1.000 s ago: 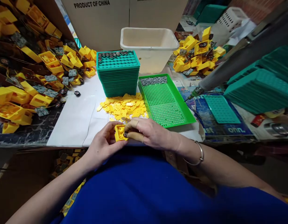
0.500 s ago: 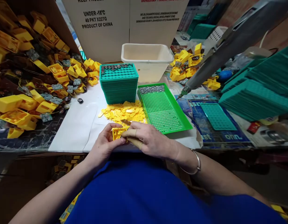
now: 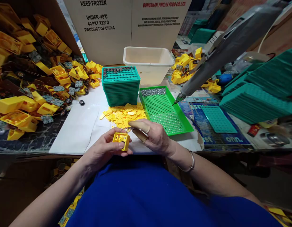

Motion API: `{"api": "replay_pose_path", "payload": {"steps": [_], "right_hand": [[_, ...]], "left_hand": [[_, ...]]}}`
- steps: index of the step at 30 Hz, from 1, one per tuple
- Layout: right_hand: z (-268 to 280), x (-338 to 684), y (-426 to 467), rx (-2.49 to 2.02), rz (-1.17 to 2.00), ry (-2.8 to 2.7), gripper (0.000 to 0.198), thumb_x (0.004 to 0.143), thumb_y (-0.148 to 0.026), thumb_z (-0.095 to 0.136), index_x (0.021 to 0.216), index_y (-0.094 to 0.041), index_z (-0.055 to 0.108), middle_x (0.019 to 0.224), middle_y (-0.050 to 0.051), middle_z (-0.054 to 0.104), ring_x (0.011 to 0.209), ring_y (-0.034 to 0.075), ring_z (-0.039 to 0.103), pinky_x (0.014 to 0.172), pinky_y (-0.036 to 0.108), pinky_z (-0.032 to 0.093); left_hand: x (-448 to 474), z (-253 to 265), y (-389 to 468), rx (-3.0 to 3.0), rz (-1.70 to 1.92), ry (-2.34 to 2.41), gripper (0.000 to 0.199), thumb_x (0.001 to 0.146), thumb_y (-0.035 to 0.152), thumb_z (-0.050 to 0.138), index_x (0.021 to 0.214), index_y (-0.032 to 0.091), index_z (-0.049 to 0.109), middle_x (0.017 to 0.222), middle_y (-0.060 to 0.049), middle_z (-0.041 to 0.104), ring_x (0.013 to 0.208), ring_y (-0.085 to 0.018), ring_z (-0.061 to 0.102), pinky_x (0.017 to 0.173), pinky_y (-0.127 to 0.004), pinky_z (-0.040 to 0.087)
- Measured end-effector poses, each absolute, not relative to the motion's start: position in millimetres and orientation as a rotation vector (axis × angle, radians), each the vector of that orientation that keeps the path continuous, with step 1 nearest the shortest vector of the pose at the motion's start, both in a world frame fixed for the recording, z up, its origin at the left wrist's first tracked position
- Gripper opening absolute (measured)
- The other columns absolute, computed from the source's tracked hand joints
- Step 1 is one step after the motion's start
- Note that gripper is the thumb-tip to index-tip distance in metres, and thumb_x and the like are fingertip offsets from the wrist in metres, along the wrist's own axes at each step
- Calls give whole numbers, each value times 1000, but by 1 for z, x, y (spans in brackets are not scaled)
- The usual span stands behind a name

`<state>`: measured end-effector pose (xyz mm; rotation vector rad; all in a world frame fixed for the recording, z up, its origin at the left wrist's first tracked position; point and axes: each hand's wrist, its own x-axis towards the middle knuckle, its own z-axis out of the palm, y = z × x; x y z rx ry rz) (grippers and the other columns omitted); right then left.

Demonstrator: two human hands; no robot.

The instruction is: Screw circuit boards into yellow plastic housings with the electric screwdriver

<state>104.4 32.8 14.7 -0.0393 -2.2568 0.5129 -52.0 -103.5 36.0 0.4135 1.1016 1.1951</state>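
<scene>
My left hand (image 3: 106,145) is closed around a small yellow plastic housing (image 3: 121,138), its open side facing up. Thin wires show at the housing's upper edge, and a dark round part sits inside, by my thumb. To the right of the housing, my right hand (image 3: 154,135) has its thumb and forefinger apart, both in tan finger covers, with nothing visible between them. Just beyond both hands lies a pile of flat yellow plastic pieces (image 3: 123,115). A green perforated tray (image 3: 164,110) with small metal screws (image 3: 153,91) at its far end lies beyond my right hand.
A stack of teal trays (image 3: 121,90) holds dark round parts on top. Behind stands a whitish plastic bin (image 3: 148,69). An electric screwdriver (image 3: 197,75) hangs over the green tray. Yellow housings (image 3: 18,116) heap up at left. More teal trays (image 3: 256,97) stand at right.
My right hand has drawn back from the housing and its fingers have parted. The housing has turned in my left hand and shows more fully. The screwdriver tip appears further left, over the tray.
</scene>
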Motion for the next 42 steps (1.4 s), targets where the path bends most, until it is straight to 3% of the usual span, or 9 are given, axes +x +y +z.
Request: {"api": "replay_pose_path", "payload": {"steps": [5, 8, 12, 16, 23, 30, 36, 42], "right_hand": [[26, 101, 26, -247, 621, -2258, 24, 94, -17, 50, 113, -13, 62, 92, 9, 70, 82, 15, 67, 74, 30, 57], [31, 99, 23, -459, 1152, -2128, 26, 92, -24, 56, 114, -15, 63, 96, 7, 68, 74, 12, 67, 68, 28, 59], [29, 98, 16, -534, 1993, -1746, 25, 85, -37, 66, 100, -16, 65, 77, -1, 65, 56, 7, 64, 56, 22, 57], [22, 99, 7, -531, 2149, -1626, 30, 77, -40, 75, 92, -15, 67, 75, -2, 66, 63, 7, 66, 65, 23, 60], [16, 104, 1, -455, 1702, -1956, 19, 87, -33, 65, 94, -16, 70, 83, 2, 66, 67, 8, 63, 60, 22, 56], [15, 108, -3, -314, 1181, -2203, 15, 85, -17, 65, 100, -18, 66, 91, 3, 65, 78, 9, 63, 66, 20, 56], [19, 112, -12, -184, 224, -2379, 41, 91, -6, 42, 130, -16, 50, 98, 11, 67, 86, 17, 67, 74, 28, 60], [12, 113, -9, -169, 143, -2298, 40, 90, -9, 48, 130, -12, 51, 108, 16, 70, 101, 22, 68, 86, 34, 60]], "left_hand": [[-40, 28, -98, 575, 1380, 1413, 35, 66, 25, 84, 91, 18, 61, 84, -1, 71, 72, -18, 69, 66, -30, 57], [-39, 22, -93, 570, 1472, 1436, 36, 67, 30, 84, 92, 18, 61, 81, 0, 69, 67, -16, 67, 66, -31, 56], [-41, 17, -84, 458, 1602, 1367, 39, 64, 30, 85, 93, 19, 62, 81, 1, 69, 66, -15, 65, 62, -28, 54], [-42, 19, -81, 337, 1605, 1308, 37, 66, 24, 82, 97, 19, 62, 77, 0, 70, 65, -14, 65, 61, -25, 51], [-41, 24, -83, 311, 1517, 1255, 37, 69, 23, 77, 102, 18, 62, 84, 0, 70, 68, -12, 64, 59, -22, 49], [-40, 23, -85, 408, 1557, 1286, 39, 68, 19, 79, 101, 22, 58, 81, 3, 69, 74, -14, 67, 70, -25, 50], [-37, 24, -90, 535, 1626, 1262, 35, 75, 24, 77, 103, 23, 57, 93, 0, 72, 87, -16, 69, 83, -29, 52], [-38, 22, -91, 550, 1614, 1260, 36, 77, 24, 76, 106, 24, 55, 95, 0, 71, 84, -14, 68, 78, -26, 53]]}}
